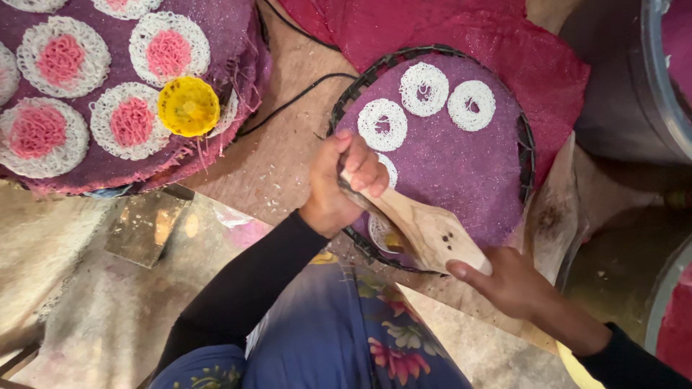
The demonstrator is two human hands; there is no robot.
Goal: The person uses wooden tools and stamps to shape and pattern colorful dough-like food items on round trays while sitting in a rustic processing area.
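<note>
Below, a round purple tray point(461, 166) lies ahead of the person, bearing white noodle coils point(424, 88) along its far side. Across its near edge rests a wooden press point(422, 227), its long axis running from upper left to lower right. Both hands grip it: left hand point(339, 184) closed around the upper end, right hand point(508, 281) clasping the lower end.

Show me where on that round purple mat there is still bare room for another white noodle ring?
The round purple mat is bare across its middle and right side, below the three white noodle rings along its upper edge. The lower left is crowded: the left hand and right hand hold the wooden press there over more rings.
</note>
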